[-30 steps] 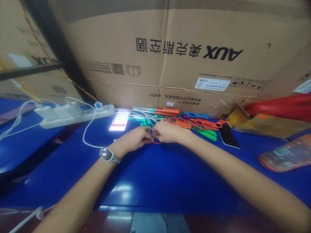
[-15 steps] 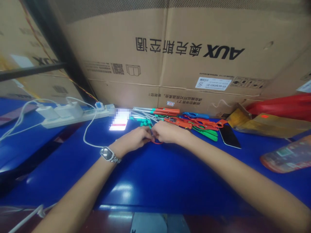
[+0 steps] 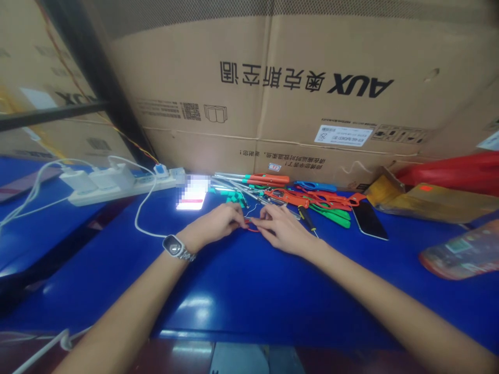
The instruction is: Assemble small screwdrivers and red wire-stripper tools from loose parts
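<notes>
My left hand (image 3: 225,222), with a watch (image 3: 173,246) on its wrist, is closed on a small red loop-shaped part (image 3: 253,229) just above the blue table. My right hand (image 3: 284,228) meets the same part from the right, its fingertips pinched at it; they hide much of its shape. A thin pale wire (image 3: 252,210) curls up behind the part. Beside my right hand lies a black and yellow screwdriver (image 3: 307,218). Just beyond are long-nosed lighters with orange handles (image 3: 286,197), metal tubes and several small teal pieces (image 3: 237,198).
A lit phone (image 3: 193,192) and a white power strip (image 3: 117,187) with plugs and cables stand at left. Green handles (image 3: 331,215), a dark phone (image 3: 368,220) and a clear bottle (image 3: 460,252) are at right. A large cardboard box (image 3: 241,124) rises behind.
My right hand has drawn back and turned, its fingers now stretched toward the red part. The screwdriver and the pale wire have come into sight. My left hand has hardly moved.
</notes>
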`<state>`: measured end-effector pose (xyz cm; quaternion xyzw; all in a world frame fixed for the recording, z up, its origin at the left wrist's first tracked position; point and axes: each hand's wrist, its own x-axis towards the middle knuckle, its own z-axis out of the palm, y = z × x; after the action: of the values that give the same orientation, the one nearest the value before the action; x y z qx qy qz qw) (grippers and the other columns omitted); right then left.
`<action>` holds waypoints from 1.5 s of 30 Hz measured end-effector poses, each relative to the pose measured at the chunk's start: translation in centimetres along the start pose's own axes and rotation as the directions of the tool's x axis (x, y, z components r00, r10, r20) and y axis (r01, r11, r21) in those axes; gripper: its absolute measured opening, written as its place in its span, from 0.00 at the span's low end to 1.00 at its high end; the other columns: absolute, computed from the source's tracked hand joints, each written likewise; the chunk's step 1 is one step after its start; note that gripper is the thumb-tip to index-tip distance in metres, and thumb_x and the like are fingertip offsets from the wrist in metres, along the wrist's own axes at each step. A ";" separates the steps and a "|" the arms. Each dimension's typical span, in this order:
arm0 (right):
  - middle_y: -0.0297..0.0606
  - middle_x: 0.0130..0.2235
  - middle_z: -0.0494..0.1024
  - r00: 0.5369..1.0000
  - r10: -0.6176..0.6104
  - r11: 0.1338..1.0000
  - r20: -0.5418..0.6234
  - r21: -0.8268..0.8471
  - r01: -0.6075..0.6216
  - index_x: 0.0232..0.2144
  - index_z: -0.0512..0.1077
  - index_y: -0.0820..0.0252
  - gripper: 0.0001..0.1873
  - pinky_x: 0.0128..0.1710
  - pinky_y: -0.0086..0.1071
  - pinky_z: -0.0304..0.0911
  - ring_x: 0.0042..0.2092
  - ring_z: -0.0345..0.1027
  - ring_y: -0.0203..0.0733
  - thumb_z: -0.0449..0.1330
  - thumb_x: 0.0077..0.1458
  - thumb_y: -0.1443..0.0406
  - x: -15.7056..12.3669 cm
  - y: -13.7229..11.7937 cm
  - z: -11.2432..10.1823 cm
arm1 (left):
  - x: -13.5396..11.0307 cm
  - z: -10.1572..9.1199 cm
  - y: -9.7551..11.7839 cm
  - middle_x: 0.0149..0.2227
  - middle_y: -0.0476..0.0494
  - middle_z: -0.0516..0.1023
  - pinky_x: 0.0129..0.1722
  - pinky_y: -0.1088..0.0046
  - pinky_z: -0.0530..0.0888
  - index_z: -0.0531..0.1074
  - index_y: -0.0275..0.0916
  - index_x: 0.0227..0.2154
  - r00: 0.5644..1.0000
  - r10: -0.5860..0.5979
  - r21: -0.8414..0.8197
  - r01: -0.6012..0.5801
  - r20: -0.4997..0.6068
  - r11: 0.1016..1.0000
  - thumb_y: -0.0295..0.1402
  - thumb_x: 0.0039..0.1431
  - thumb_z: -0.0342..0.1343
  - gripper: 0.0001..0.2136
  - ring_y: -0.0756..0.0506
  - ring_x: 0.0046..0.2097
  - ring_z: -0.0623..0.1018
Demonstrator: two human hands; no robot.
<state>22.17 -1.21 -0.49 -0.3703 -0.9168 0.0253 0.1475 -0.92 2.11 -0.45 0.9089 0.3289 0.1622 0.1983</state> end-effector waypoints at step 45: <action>0.37 0.42 0.71 0.893 0.380 0.794 -0.242 0.581 -0.180 0.42 0.66 0.55 0.18 0.48 0.43 0.66 0.44 0.67 0.43 0.67 0.51 0.65 -1.2 0.2 3.1 | 3.3 1.7 2.1 0.29 0.47 0.78 0.32 0.74 0.68 0.78 0.36 0.32 0.937 -0.298 -0.134 0.277 -0.181 0.952 0.25 0.58 0.56 0.05 0.48 0.31 0.75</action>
<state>22.19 -1.67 -3.74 -0.4449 -0.7642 0.2408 0.4000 3.34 2.45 -0.40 0.8184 0.4673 0.2388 0.2341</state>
